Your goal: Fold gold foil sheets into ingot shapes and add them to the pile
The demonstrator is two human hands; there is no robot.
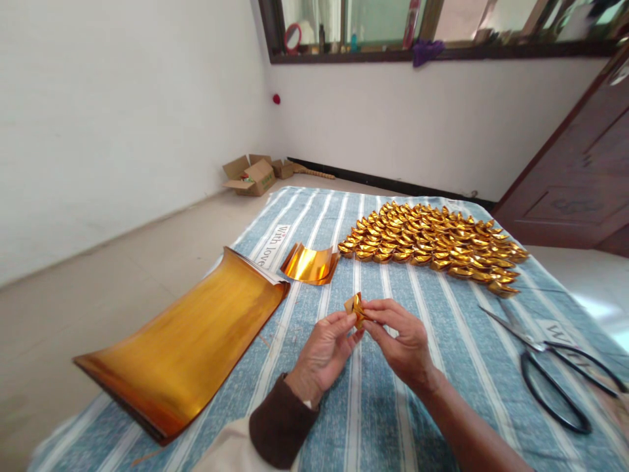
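Between my two hands, above the striped cloth, is a small partly folded piece of gold foil paper. My left hand pinches it from the left with thumb and fingers. From the right, the fingertips of my right hand grip its other side. Just beyond lies a small curled stack of cut gold foil sheets. A large stack of gold foil sheets rests on the left, its ends curling up. Many folded gold foil ingots sit packed in rows at the far right.
Black-handled scissors lie with blades apart at the right of the table, on the blue and white striped cloth. An opened cardboard box stands on the floor beyond. A brown door is at the right, below a window ledge.
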